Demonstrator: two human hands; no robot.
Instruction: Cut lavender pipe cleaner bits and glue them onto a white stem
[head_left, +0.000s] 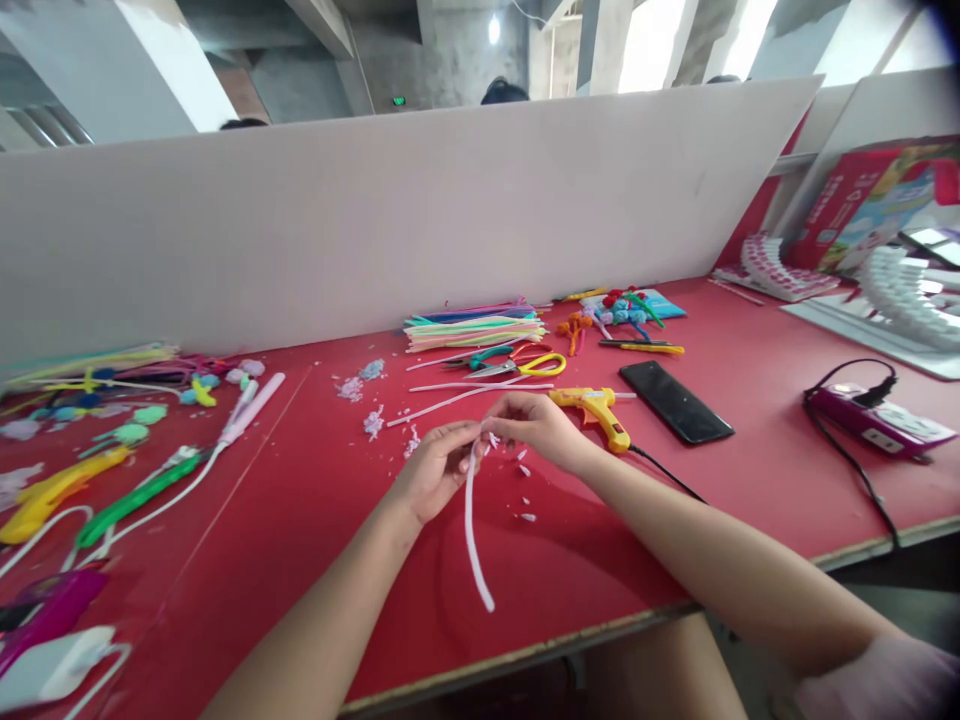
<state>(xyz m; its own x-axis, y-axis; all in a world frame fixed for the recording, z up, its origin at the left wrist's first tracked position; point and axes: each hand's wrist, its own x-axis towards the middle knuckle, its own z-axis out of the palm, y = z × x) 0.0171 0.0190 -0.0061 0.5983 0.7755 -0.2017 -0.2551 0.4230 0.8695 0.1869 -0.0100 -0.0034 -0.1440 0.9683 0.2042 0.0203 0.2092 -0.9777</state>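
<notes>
here both hands [487, 445] pinch a white pipe cleaner [471, 530], tip hidden

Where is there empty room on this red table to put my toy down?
Bare red tabletop lies between the white wand-shaped tool and the left hand, which holds the white fuzzy pipe cleaner. Another patch sits between the black flat phone and the purple power strip. Crowded: behind the right hand, around the yellow glue gun and yellow-handled scissors.

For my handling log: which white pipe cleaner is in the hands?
The white pipe cleaner hanging toward the table edge, pinched between left hand and right hand; the other white ones lie flat near the scissors.
</notes>
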